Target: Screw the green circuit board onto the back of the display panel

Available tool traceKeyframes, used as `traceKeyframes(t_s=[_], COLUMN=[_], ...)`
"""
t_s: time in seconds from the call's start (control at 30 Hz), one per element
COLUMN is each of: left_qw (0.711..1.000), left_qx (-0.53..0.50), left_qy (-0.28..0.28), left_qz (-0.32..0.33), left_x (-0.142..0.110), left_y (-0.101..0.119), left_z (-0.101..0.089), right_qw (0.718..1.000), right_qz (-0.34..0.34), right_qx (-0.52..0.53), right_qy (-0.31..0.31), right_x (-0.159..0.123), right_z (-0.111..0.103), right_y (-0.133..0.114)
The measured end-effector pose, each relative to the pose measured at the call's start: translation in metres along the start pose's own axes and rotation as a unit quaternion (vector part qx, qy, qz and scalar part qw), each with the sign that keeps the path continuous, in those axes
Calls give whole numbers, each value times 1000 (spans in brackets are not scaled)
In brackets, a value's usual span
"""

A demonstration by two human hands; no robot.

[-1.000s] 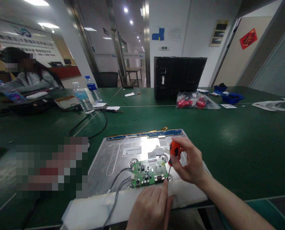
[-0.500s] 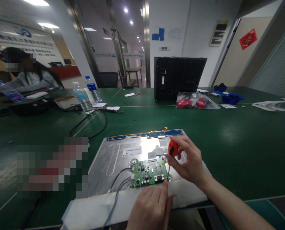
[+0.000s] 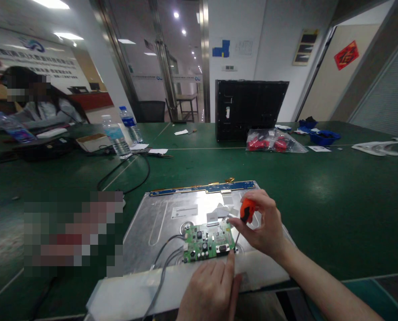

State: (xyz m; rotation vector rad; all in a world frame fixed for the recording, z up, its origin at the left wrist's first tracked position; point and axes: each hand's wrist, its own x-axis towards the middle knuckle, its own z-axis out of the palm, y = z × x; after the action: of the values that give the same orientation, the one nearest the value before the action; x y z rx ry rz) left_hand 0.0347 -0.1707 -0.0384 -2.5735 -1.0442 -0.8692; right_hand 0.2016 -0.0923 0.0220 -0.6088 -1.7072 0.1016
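Note:
In my right hand (image 3: 264, 225) is a screwdriver (image 3: 248, 210) with an orange and black handle, gripped between thumb and fingers. Its thin shaft slants down and left, the tip at the lower right corner of a green circuit board (image 3: 205, 240). My left hand (image 3: 208, 285) lies in front of the board, index finger stretched to that same corner and the other fingers partly curled. I see nothing held in it. Under the board is a silvery metal panel (image 3: 158, 223). Any screw at the tip is too small to make out.
Grey cables (image 3: 163, 278) run from the board's left side over a whitish foam strip (image 3: 118, 292). Water bottles (image 3: 115, 136), a black display housing (image 3: 248, 109) and a plastic bag with red items (image 3: 274, 140) stand farther back on the green table (image 3: 319, 200). Another person sits far left.
My right hand has tilted the screwdriver: its handle now leans farther right and slightly lower, while the tip stays at the board's corner. My left hand has hardly moved.

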Motion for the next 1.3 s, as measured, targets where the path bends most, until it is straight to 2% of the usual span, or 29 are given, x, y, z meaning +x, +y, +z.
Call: traceKeyframes(t_s=[0.2, 0.37, 0.53, 0.8, 1.0, 1.17, 1.3], left_qw=[1000, 1000, 1000, 1000, 1000, 1000, 1000], left_qx=[-1, 1, 4, 2, 0, -6, -7], left_qy=[1, 3, 9, 9, 13, 6, -3], left_qz=[0, -1, 0, 5, 5, 2, 2], left_x=[1, 1, 1, 1, 3, 3, 1], left_y=[0, 0, 0, 0, 0, 0, 0], left_z=[1, 0, 1, 0, 0, 0, 0], right_qw=[999, 999, 1000, 998, 999, 1000, 999], right_qz=[9, 43, -1, -8, 29, 5, -9], right_qx=[-46, 7, 16, -53, -5, 17, -25], right_qy=[-19, -17, -9, -34, -35, -24, -20], right_x=[0, -5, -2, 4, -5, -3, 2], right_z=[-4, -4, -1, -5, -4, -3, -4], right_y=[-5, -4, -2, -7, -3, -2, -3])
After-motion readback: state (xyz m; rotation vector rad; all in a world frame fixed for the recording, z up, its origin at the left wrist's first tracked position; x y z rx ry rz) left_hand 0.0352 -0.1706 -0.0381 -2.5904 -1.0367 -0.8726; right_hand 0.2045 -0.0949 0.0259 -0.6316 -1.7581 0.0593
